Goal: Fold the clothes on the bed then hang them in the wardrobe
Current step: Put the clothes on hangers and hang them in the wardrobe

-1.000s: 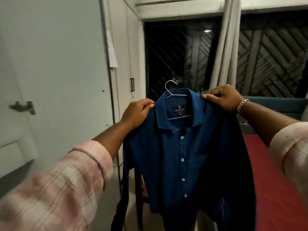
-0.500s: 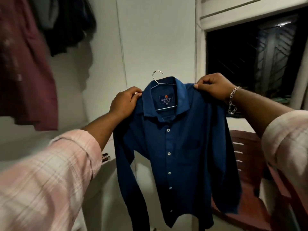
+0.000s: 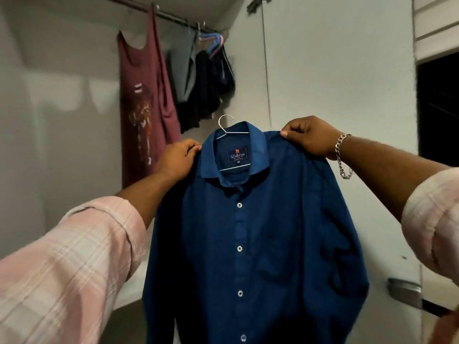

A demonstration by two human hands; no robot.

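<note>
Head view, hands (image 3: 177, 158) gripping blue shirt (image 3: 253, 234), wardrobe rail (image 3: 173, 17) now visible

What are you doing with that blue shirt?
A person is holding up a dark blue shirt that is already on a metal hanger. The left hand pinches one shoulder of the shirt and the right hand pinches the other. In front is an open wardrobe with a rail up high, where a maroon vest and some dark clothes already hang. The shirt is not on the rail yet; its hook is below it, in the air.
</note>
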